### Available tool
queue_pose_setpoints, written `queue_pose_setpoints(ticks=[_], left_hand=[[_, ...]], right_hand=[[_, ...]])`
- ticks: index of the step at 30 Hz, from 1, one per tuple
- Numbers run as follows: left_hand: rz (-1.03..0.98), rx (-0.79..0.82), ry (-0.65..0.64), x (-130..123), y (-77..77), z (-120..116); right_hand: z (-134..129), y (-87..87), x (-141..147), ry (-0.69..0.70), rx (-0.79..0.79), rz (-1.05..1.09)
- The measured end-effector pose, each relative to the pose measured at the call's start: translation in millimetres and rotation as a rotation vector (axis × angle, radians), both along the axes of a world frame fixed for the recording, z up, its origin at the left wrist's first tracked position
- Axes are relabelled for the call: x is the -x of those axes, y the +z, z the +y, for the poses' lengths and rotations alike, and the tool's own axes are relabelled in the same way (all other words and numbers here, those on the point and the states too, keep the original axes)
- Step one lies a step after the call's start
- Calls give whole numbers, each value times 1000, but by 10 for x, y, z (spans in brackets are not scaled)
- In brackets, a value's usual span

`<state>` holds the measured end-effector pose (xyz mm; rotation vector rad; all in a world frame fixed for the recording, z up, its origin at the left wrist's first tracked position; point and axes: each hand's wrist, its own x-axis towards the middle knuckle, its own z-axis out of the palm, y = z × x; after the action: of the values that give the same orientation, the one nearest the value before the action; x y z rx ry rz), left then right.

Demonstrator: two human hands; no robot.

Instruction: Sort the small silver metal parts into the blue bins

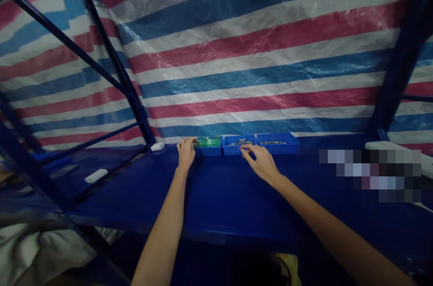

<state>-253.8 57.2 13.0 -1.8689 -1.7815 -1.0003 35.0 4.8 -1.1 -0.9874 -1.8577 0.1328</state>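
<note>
Three small blue bins stand in a row at the back of a dark blue shelf. Green packets or pieces fill the left bin (209, 151); small metallic parts lie in the middle bin (233, 151) and in the right bin (287, 144). My left hand (186, 153) is at the left end of the left bin, its fingers bent over the edge there and partly hidden. In front of the middle bin is my right hand (262, 163), its thumb and forefinger a little apart at the front rim. I see nothing held in it.
Striped plastic sheeting (257, 74) hangs behind the shelf (223, 200). Blue metal posts (115, 58) frame both sides. One white box (157, 146) sits left of the bins, and another white object (96, 176) lies further left. A pixelated patch covers something at right.
</note>
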Motion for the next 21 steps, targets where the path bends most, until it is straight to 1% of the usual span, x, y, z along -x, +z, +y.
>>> queue_pose_setpoints(ticks=[5, 9, 13, 18, 21], left_hand=[[-23, -32, -11, 9, 10, 4], [33, -19, -36, 17, -7, -1], [82, -33, 15, 2, -26, -9], [68, -53, 94, -31, -54, -4], [68, -39, 118, -47, -81, 9]], right_hand=[[-5, 7, 0, 0, 8, -5], [0, 2, 3, 6, 26, -5], [6, -8, 7, 6, 30, -6], [-2, -9, 10, 11, 18, -11], [-8, -9, 14, 14, 10, -15]])
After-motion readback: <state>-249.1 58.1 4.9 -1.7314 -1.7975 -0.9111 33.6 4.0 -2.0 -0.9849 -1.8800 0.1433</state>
